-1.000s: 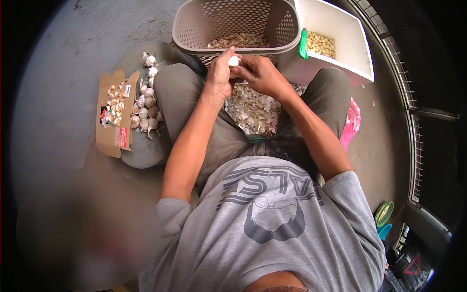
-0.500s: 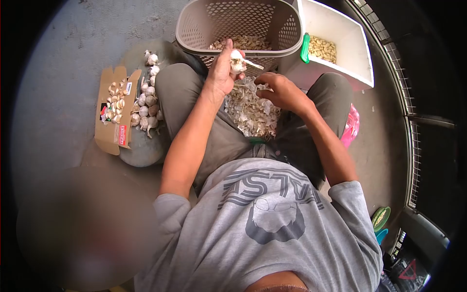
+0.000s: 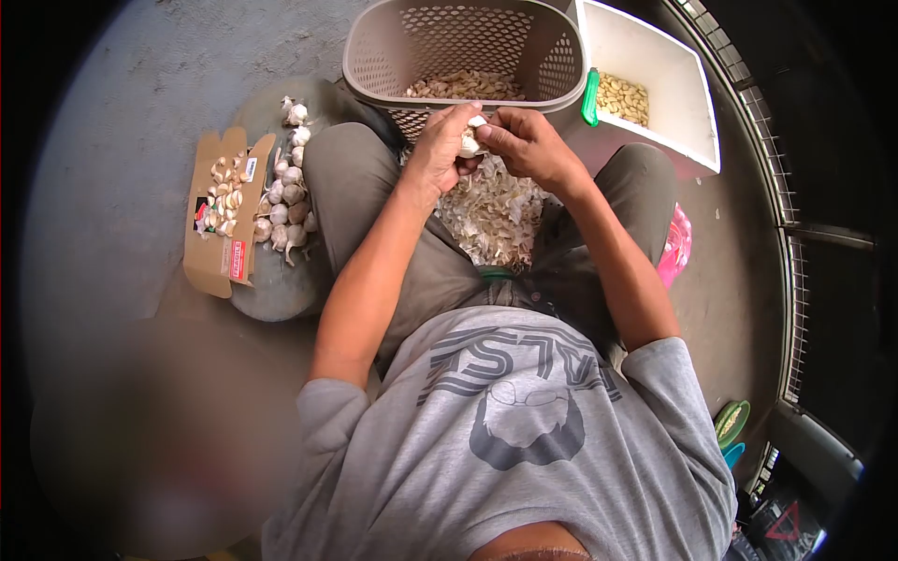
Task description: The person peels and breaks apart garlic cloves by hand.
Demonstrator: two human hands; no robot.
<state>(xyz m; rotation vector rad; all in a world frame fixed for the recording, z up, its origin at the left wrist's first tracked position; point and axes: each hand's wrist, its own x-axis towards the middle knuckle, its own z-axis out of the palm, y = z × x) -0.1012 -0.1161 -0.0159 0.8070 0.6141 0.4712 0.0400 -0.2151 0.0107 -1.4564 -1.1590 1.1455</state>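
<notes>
A white garlic bulb (image 3: 470, 140) is held between both hands, just in front of the tall perforated basket (image 3: 468, 101). My left hand (image 3: 443, 150) wraps round its left side. From the right, my right hand (image 3: 526, 142) pinches the bulb with thumb and fingers; the stalk does not show. Below the hands, a heap of papery garlic skins (image 3: 494, 213) lies between my legs. Whole garlic bulbs (image 3: 291, 194) sit at the left beside my knee, next to an open cardboard box (image 3: 213, 257) with garlic pieces on it.
Garlic cloves (image 3: 468, 86) lie inside the basket. A white foam box (image 3: 669, 140) at the upper right holds peeled cloves (image 3: 620, 99), with a green-handled object (image 3: 590, 98) at its edge. A pink plastic bag (image 3: 675, 245) lies beyond my right knee. Green bowl (image 3: 732, 423), lower right.
My right hand has moved up and left onto the bulb and closed on it. My left hand has tilted over the bulb, whose stalk no longer shows.
</notes>
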